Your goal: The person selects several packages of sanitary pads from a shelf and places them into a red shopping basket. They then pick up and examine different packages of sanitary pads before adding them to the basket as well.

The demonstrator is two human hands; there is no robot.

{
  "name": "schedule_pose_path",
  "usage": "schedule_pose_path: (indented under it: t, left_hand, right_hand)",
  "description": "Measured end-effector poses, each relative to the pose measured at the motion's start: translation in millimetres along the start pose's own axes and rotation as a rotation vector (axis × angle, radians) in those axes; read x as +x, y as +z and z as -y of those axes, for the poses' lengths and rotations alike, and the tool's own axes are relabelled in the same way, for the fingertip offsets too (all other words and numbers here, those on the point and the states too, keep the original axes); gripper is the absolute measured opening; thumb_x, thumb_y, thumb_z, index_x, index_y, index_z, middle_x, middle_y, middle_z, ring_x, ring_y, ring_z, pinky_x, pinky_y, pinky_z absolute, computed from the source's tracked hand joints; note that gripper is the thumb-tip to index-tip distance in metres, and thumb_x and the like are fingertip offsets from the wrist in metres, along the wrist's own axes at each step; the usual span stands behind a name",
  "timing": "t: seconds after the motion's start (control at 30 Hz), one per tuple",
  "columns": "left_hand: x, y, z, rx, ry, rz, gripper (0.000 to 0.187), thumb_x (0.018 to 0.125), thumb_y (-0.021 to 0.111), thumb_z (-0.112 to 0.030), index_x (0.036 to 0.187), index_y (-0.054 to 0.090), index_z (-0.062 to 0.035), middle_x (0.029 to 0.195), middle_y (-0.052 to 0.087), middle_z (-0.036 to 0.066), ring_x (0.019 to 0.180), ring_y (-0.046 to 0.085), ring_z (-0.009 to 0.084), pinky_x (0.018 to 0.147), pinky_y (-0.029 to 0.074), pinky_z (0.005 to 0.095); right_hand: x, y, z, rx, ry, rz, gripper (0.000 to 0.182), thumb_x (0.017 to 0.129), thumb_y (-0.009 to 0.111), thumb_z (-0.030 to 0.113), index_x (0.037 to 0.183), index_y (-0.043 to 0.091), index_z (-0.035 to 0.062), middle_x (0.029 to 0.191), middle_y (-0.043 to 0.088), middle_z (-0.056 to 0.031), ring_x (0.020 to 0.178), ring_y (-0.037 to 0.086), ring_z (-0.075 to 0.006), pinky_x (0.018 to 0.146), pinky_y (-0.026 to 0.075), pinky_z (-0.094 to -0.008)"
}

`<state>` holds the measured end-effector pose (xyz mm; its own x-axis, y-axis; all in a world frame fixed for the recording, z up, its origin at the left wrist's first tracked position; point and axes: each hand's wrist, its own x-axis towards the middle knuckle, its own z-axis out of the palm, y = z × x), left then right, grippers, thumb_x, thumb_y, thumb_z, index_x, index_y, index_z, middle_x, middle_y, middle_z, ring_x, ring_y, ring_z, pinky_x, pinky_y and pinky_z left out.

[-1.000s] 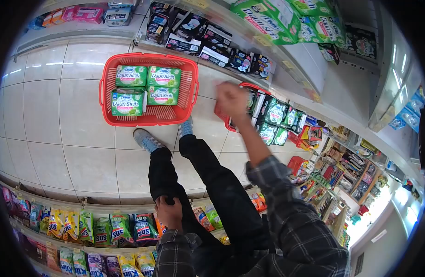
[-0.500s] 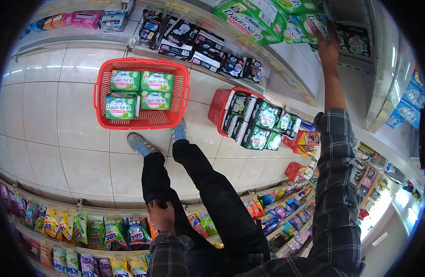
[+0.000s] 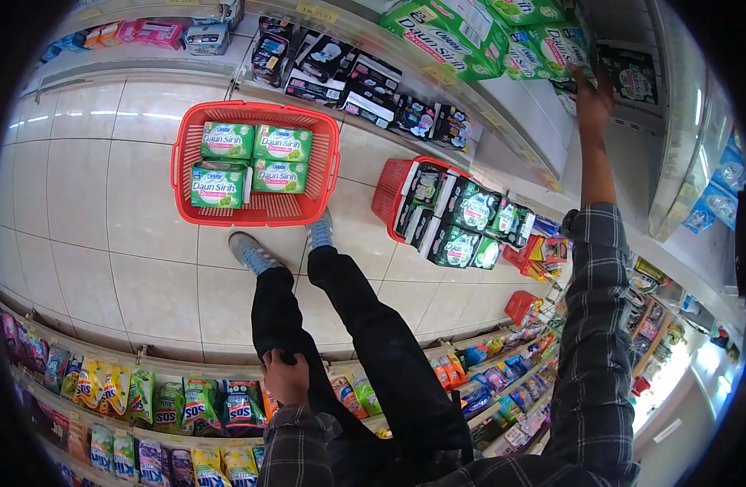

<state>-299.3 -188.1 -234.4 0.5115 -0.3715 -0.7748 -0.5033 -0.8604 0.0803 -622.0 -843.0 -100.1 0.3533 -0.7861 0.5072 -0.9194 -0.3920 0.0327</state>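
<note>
green daun sirih pack (image 3: 561, 49): it's up on the shelf (image 3: 525, 109), at the fingertips of the right hand (image 3: 593, 101) and slightly left of them. from where i stand those fingers are stretched over its near edge, though i can't tell whether they're apart or closed on it. the step in hand looks like a reach to the shelf; getting a firm hold would call for wrapping thumb and fingers round the sides without dragging the neighbours. a dark pack (image 3: 632, 75) lies just right of the hand. the left hand (image 3: 285, 378) rests curled over the knee (image 3: 277, 349), how tightly i can't say. well ahead of it, the red basket (image 3: 259, 218) holds more green packs (image 3: 279, 177) on the floor.
</note>
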Motion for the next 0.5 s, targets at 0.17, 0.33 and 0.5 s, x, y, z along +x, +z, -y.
schedule_pose_path:
  t: [0.17,0.33,0.5]
  left_hand:
    - [0.4,-0.6,0.7,0.015,-0.01,0.014,0.037,0.074,0.067,-0.029,0.102,0.066,-0.0055,0.115,0.063,0.012,0.107,0.059,0.0394,0.087,0.051,0.0518]
    - [2.4,-4.9,-4.7,0.033,-0.032,0.033,0.037,0.073,0.067,-0.029,0.102,0.067,-0.006,0.114,0.063,0.013,0.106,0.06,0.0393,0.087,0.051,0.0505]
    - [4.4,-5.6,-4.7,0.052,-0.068,0.033,0.039,0.074,0.066,-0.032,0.104,0.067,-0.0066,0.114,0.063,0.012,0.107,0.059,0.0384,0.09,0.05,0.0489]
  right_hand:
    - [7.1,-7.2,-1.2,-0.116,0.084,0.07,0.054,0.08,0.078,0.038,0.123,0.066,0.0067,0.122,0.066,-0.0166,0.108,0.063,-0.0308,0.096,0.047,-0.0352]
    - [-4.1,-15.0,-31.0,-0.086,-0.072,-0.059,0.051,0.084,0.073,0.045,0.125,0.068,0.0161,0.131,0.063,-0.0162,0.121,0.058,-0.0319,0.102,0.043,-0.0362]
    - [-52.2,-56.1,-11.9,-0.16,0.29,-0.163,0.037,0.086,0.077,0.029,0.11,0.072,0.0017,0.11,0.072,-0.0144,0.089,0.069,-0.0245,0.084,0.055,-0.0368]
